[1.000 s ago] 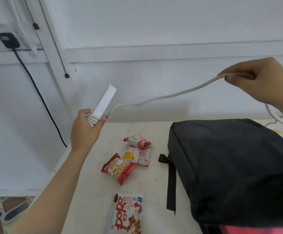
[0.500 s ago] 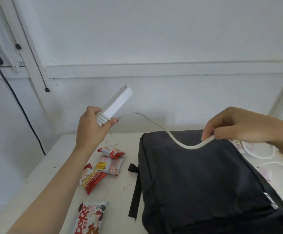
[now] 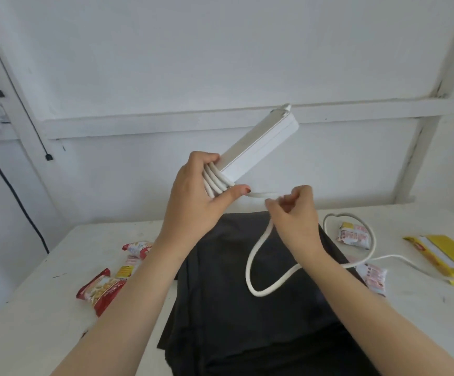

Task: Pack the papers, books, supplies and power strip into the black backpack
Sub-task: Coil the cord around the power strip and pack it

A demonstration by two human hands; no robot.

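Note:
My left hand [image 3: 193, 196] grips the lower end of a white power strip [image 3: 261, 145], which points up and to the right, with several turns of its white cord wound round it. My right hand [image 3: 293, 215] pinches the cord [image 3: 255, 267] just right of the strip. From there the cord hangs in a loop over the black backpack [image 3: 247, 321] and runs off across the table to the right. The backpack lies flat on the white table [image 3: 30, 308] under both hands.
Red snack packets [image 3: 101, 289] lie left of the backpack, and more packets [image 3: 353, 234] lie to its right inside the cord's loop. A yellow box [image 3: 448, 256] sits at the right edge. A black cable hangs down the white wall at the left.
My right hand has come in from the right along the cord to just beside the strip. The strip has moved toward the middle, over the backpack, and the slack cord now droops in a loop.

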